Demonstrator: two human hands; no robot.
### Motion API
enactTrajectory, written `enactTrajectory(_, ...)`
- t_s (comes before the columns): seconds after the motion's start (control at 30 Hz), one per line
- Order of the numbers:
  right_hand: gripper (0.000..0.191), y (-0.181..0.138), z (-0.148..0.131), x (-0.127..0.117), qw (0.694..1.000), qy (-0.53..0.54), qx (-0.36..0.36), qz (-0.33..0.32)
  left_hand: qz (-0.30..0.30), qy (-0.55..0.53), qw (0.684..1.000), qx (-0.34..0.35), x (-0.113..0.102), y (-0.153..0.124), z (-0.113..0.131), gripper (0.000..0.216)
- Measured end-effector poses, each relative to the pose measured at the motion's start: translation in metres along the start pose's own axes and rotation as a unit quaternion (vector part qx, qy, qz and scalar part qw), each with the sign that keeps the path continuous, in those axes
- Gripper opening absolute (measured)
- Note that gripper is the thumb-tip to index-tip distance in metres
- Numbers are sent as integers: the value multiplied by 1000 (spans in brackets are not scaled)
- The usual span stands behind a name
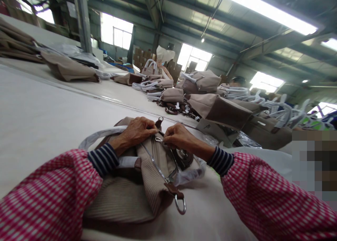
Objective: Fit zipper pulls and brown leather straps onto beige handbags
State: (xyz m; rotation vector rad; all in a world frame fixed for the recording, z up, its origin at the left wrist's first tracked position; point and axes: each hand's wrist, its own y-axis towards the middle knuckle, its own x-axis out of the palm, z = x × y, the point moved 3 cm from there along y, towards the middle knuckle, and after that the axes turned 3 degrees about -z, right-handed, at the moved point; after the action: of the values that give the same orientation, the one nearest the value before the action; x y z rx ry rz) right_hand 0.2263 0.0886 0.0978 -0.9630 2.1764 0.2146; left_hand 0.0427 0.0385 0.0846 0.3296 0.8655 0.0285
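A beige ribbed handbag (123, 199) with brown trim lies on the table in front of me, its top zip (155, 162) partly open. My left hand (138, 130) is closed, pinching the bag's top edge near the far end of the zip. Facing it, my right hand (180, 137) is closed with its fingertips at the same edge, beside a metal zip pull (158, 139). What exactly lies between the right fingertips is hidden. Plastic film wraps the handle (105, 131). A rolled brown strap (185, 158) rests by the bag's right side, and a metal D-ring (180, 205) hangs at the near end.
Several similar handbags (218, 107) are piled across the table's far right side. More bags (68, 67) lie at the far left by a metal post (82, 21). The white table top (39, 107) extends to the left. A person (165, 71) is at the back among cartons.
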Motion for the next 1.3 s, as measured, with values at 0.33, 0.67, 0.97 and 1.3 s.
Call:
enactTrajectory(0.33, 7, 2, 3, 0, 1000, 0, 2, -7, 3, -1, 1000, -3, 0, 0, 1, 32)
enactTrajectory(0.67, 7, 2, 2, 2, 1000, -13, -26, 11, -16, 20, 1000, 17, 2, 1, 0, 30)
enactTrajectory(0.97, 10, 1, -10, 8, 995, -83, -30, 44, -41, 97, 989, 103, 7, -3, -3, 25)
enactTrajectory(1.3, 12, 9, -10, 11, 988, -140, -38, 53, -3, 149, 982, 114, 10, -6, 1, 22)
